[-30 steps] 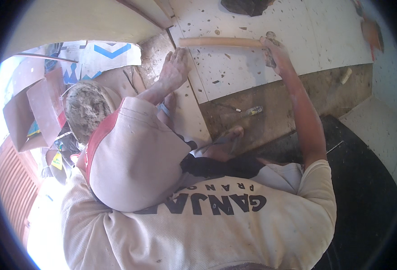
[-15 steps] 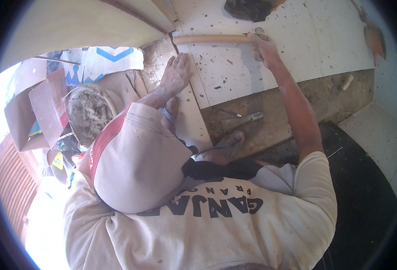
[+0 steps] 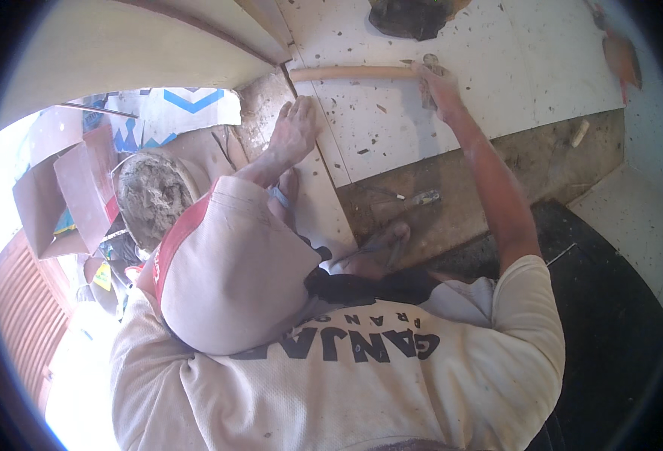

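Observation:
A hammer with a wooden handle (image 3: 354,73) lies crosswise just over the white tiles. My right hand (image 3: 443,92) grips it at the dark head (image 3: 429,69), and the handle's free end points left to the tile edge near the wall corner. Over the edge of a narrow white tile (image 3: 318,199) rests my left hand (image 3: 294,134), fingers stretched out and holding nothing. Below the tiled surface, a hand tool with a pale handle (image 3: 426,197) lies on the bare grey-brown strip (image 3: 497,169); its far part is hard to make out.
A bucket of grey mortar (image 3: 154,197) stands left of my bent knee, beside an opened cardboard box (image 3: 83,184). Small chips lie scattered over the tiles. A black, bag-like thing (image 3: 410,19) is at the far side, an orange object (image 3: 622,62) at the right. My sandalled feet are below the tiles.
The whole view has shifted slightly. Both hands and the hammer keep nearly the same places on the tiles.

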Available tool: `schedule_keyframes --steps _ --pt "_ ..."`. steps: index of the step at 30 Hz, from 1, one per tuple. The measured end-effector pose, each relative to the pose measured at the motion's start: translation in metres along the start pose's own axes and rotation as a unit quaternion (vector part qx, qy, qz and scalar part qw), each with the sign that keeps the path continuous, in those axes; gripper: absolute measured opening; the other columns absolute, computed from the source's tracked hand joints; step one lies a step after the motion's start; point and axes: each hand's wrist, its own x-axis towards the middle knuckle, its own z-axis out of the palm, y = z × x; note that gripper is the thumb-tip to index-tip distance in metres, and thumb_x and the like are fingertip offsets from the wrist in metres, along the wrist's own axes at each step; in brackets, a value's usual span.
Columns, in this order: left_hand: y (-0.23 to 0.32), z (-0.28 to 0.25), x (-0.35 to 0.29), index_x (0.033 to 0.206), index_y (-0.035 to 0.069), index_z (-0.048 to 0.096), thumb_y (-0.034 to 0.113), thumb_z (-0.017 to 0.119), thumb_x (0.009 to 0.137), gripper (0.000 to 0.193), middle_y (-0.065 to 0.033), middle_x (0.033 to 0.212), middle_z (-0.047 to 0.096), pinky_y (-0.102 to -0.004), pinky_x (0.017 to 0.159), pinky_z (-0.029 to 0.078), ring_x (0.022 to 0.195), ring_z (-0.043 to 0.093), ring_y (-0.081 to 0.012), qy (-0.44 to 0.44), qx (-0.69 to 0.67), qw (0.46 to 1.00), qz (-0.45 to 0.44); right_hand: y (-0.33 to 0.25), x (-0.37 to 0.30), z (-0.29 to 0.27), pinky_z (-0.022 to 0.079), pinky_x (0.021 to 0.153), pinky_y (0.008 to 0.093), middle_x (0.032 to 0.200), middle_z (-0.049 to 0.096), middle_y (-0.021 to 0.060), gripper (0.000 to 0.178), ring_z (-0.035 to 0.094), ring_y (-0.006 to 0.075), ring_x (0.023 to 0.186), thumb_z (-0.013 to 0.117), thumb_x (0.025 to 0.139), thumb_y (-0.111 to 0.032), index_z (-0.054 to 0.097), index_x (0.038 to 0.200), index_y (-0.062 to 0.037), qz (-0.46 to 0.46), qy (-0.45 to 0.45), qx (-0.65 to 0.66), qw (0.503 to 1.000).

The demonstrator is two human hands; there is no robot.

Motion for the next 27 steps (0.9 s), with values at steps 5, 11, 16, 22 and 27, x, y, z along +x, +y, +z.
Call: schedule_keyframes --steps 5,11,16,22,27 --pt "-0.001 -0.002 -0.006 0.142 -0.009 0.041 0.031 0.058 0.095 0.064 -0.0272 0.153 0.034 -0.0508 0.120 0.023 0.144 0.032 -0.0393 -0.021 0.006 1.000 -0.011 -0.017 -0.027 -0.014 0.042 0.044 0.0225 0.074 0.057 -0.0019 0.029 0.054 0.0076 0.056 0.080 0.085 -0.030 0.065 0.099 -0.0106 0.011 0.031 0.080 0.996" --pt "-0.003 -0.001 0.006 0.151 -0.010 0.025 0.045 0.059 0.094 0.087 -0.0279 0.161 0.019 -0.0502 0.124 0.013 0.152 0.015 -0.0400 0.018 0.039 0.999 0.024 0.000 -0.030 -0.087 0.043 0.043 0.0239 0.077 0.058 0.0006 0.029 0.054 0.0095 0.054 0.079 0.087 -0.030 0.062 0.102 -0.0117 0.033 0.121 0.131 0.983" --pt "-0.034 -0.002 0.046 0.155 -0.009 0.014 0.064 0.054 0.092 0.104 -0.0284 0.164 0.009 -0.0486 0.125 0.009 0.154 0.006 -0.0392 0.026 0.049 0.998 0.021 0.020 -0.047 -0.129 0.044 0.045 0.0246 0.076 0.057 0.0011 0.024 0.055 0.0108 0.058 0.077 0.090 -0.026 0.061 0.101 -0.0114 0.017 0.186 0.229 0.955" --pt "-0.034 -0.017 0.079 0.156 -0.009 0.011 0.075 0.047 0.090 0.112 -0.0288 0.164 0.005 -0.0480 0.125 0.009 0.154 0.002 -0.0396 -0.043 0.087 0.995 0.007 0.050 -0.080 -0.189 0.048 0.051 0.0270 0.075 0.053 0.0004 0.018 0.054 0.0117 0.061 0.074 0.093 -0.017 0.056 0.096 -0.0135 -0.021 0.230 0.344 0.910" --pt "-0.035 -0.004 0.085 0.155 -0.010 0.011 0.071 0.047 0.092 0.109 -0.0291 0.163 0.005 -0.0499 0.125 0.008 0.153 0.002 -0.0410 0.003 0.051 0.999 -0.018 0.059 -0.110 -0.203 0.049 0.051 0.0273 0.075 0.051 0.0005 0.020 0.053 0.0121 0.060 0.072 0.094 -0.016 0.052 0.094 -0.0155 -0.033 0.317 0.348 0.882"
